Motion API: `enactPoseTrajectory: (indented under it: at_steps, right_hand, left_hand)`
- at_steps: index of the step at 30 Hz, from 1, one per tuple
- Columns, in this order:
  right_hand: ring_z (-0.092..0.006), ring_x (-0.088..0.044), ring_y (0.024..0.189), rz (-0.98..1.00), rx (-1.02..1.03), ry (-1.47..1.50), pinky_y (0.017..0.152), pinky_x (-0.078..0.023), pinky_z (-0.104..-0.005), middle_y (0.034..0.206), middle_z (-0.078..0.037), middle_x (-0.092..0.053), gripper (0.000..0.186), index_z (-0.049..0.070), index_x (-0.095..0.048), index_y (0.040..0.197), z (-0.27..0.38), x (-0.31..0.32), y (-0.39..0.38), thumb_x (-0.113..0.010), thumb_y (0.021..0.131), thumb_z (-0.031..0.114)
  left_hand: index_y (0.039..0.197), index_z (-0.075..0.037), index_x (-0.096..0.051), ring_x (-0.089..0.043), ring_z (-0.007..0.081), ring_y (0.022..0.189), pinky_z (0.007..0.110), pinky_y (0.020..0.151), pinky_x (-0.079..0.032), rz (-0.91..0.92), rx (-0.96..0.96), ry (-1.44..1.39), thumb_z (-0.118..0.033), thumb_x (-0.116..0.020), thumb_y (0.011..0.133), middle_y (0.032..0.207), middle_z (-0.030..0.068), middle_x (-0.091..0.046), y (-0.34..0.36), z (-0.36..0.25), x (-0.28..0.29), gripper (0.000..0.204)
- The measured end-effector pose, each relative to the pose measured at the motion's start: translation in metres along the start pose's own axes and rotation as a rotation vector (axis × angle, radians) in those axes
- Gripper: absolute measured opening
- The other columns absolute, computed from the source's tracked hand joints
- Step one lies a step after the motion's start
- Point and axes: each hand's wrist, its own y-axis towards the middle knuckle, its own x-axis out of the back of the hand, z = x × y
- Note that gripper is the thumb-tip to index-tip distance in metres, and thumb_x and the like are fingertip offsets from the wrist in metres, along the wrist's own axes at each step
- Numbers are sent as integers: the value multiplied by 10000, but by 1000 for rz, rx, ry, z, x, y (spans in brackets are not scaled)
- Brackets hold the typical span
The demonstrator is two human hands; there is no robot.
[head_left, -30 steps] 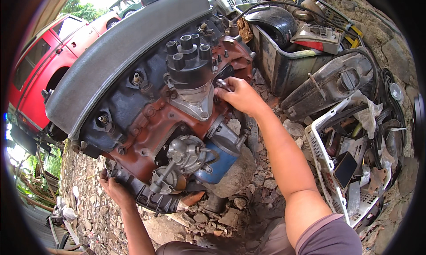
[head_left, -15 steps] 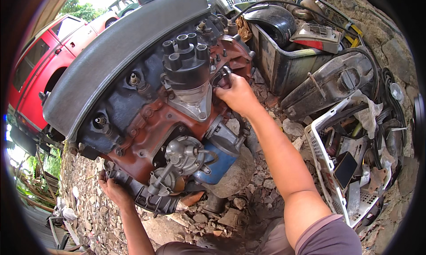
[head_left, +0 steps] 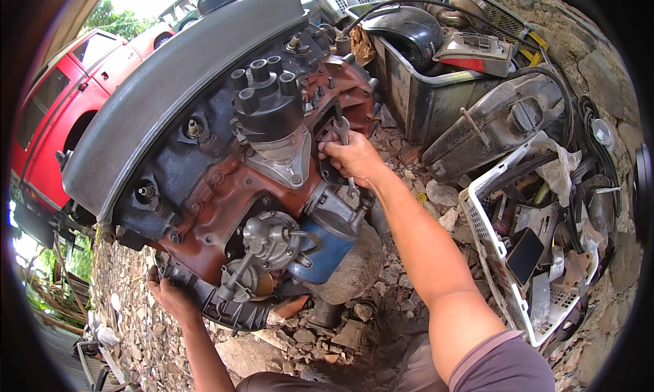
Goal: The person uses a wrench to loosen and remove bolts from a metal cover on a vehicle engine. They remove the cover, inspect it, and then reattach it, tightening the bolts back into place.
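Observation:
A large engine fills the middle, its reddish-brown block (head_left: 197,245) below a long grey-black valve cover (head_left: 184,71). My right hand (head_left: 357,161) is closed around an open-end wrench (head_left: 342,129) beside the opening right of the distributor (head_left: 272,112). The wrench's jaw sticks out above my fingers and its other end shows below them. My left hand (head_left: 176,300) grips the edge of a dark ribbed engine part (head_left: 238,313) at the lower left; some of its fingertips are hidden. Between my hands are a grey metal pump (head_left: 269,238) and a blue oil filter (head_left: 323,252).
To the right stand a grey bin (head_left: 436,109) holding a black helmet (head_left: 405,34) and a white basket (head_left: 507,303) of loose parts and a phone (head_left: 524,257). A dirty black tank (head_left: 501,123) lies between them. Stones (head_left: 126,303) cover the ground; a red vehicle (head_left: 54,119) stands far left.
My right hand has shifted slightly down and turned, so more of the wrench shows. My left hand stays on the ribbed part. The whole scene has slid a little left.

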Motion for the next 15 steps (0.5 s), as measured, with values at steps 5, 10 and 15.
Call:
enactPoseTrajectory:
  at_steps: [5,10,15]
  right_hand:
    - [-41,-430,521,-11,2,11,382,-259,-188,793,0,-607,141,105,-547,969,-3,3,-1,-648,873,127]
    - [-47,-420,512,6,-23,105,380,-253,-191,811,-5,-609,137,101,-569,1021,-5,6,0,-611,900,147]
    - [-59,-411,503,40,-69,178,379,-247,-195,824,-23,-616,157,102,-579,1066,-9,13,4,-571,917,151]
  left_hand:
    - [1257,56,-474,-462,250,1081,327,994,-316,-9,-58,141,-112,-386,777,1215,161,-493,-2,-8,-1,516]
    - [1259,64,-480,-459,271,1116,336,1007,-309,-18,-129,255,-114,-378,783,1231,177,-494,1,1,2,518]
    - [1251,54,-486,-462,253,1099,330,1002,-317,-10,-61,132,-101,-380,779,1223,164,-495,4,4,1,508]
